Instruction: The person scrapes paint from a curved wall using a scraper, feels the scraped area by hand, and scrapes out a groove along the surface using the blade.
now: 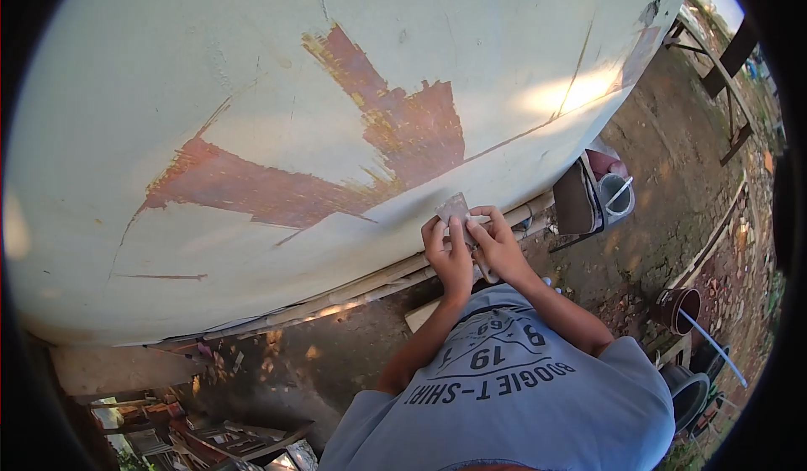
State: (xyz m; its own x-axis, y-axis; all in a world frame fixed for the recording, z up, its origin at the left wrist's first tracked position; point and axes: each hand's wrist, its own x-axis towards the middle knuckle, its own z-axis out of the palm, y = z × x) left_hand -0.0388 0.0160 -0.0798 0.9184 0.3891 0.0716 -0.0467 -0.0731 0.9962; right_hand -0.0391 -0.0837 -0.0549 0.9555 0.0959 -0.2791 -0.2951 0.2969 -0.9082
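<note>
My left hand (450,256) and my right hand (499,242) are close together in front of my chest. Between them is a putty knife (454,208), its grey, smeared blade pointing up and away from me. Both hands' fingers are closed on it, thumbs on the near face. A tan end, which looks like its handle, shows below my right hand. Just beyond stands a large, curved, pale surface (269,118) with rough reddish-brown patches (420,126) edged in yellow. The blade appears apart from that surface, though the gap is hard to judge.
Bamboo poles (395,279) run along the surface's lower edge. To the right stand a grey bucket (618,198) and a dark panel (575,202). A brown pail (675,311) with a pale blue stick is farther right. Scrap wood (227,437) lies at lower left.
</note>
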